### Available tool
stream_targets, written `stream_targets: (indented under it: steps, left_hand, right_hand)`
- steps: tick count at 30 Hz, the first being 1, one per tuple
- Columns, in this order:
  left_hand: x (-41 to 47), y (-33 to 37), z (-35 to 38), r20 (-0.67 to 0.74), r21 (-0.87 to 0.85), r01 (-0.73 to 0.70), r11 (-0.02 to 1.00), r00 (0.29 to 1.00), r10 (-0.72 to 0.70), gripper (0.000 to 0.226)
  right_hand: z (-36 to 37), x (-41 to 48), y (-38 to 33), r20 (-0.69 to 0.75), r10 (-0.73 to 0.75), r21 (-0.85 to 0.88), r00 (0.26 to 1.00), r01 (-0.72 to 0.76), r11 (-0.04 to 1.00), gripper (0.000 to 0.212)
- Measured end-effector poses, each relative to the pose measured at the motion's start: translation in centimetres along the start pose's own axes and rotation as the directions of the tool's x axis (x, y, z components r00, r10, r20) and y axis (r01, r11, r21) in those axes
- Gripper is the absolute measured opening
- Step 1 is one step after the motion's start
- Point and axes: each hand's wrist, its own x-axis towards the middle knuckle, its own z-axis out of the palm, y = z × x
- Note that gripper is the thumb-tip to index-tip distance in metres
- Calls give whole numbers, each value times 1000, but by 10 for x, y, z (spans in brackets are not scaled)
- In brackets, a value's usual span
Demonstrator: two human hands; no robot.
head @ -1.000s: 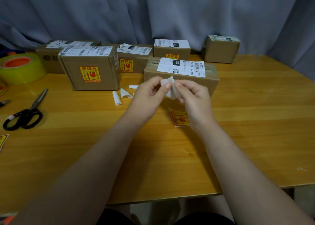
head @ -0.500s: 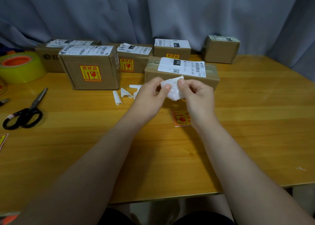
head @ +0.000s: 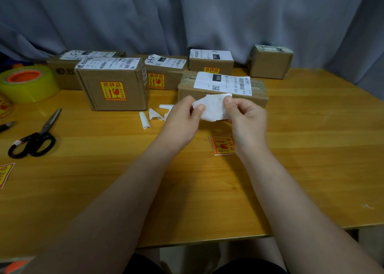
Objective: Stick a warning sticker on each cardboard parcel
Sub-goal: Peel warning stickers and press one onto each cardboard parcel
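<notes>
Both hands hold a white-backed sticker sheet (head: 213, 107) just in front of a flat cardboard parcel (head: 257, 92) that bears a white shipping label. My left hand (head: 182, 120) pinches the sheet's left edge, my right hand (head: 245, 120) pinches its right edge. Its printed face is turned away from me. Another orange-and-yellow warning sticker (head: 221, 146) lies on the table under my right wrist. Three parcels carry warning stickers: a large one (head: 113, 86) at left, one (head: 164, 74) behind it, one (head: 211, 63) further back. A small parcel (head: 270, 63) stands at back right.
Curled white backing scraps (head: 152, 116) lie left of my left hand. Black scissors (head: 34, 137) and a roll of yellow tape (head: 29, 82) are at the left. A further sticker (head: 5, 174) sits at the left table edge. A grey curtain (head: 187, 16) hangs behind.
The white sheet has been spread wider between my two hands, which have moved slightly apart and a little toward me. The rest is unchanged.
</notes>
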Motion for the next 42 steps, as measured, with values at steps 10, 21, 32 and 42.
stream_targets:
  steps: [10,21,32,42]
  left_hand:
    - [12,-9,-29,-143,176,36,984,990,-10,19]
    - [16,-19,-33,264,457,-135,879,964,10,30]
    - [8,14,-48,540,-146,253,956,831,-137,39]
    - [13,8,-47,434,-329,202,923,900,-42,8]
  right_hand:
    - [-16,12,-6,-38,-85,55,996,87,995,25]
    - [-14,14,-16,306,-143,-214,941,214,953,31]
    - [-24,21,-34,605,-313,-414,732,626,661,111]
    - [-32,24,-34,558,-245,-441,793,533,722,105]
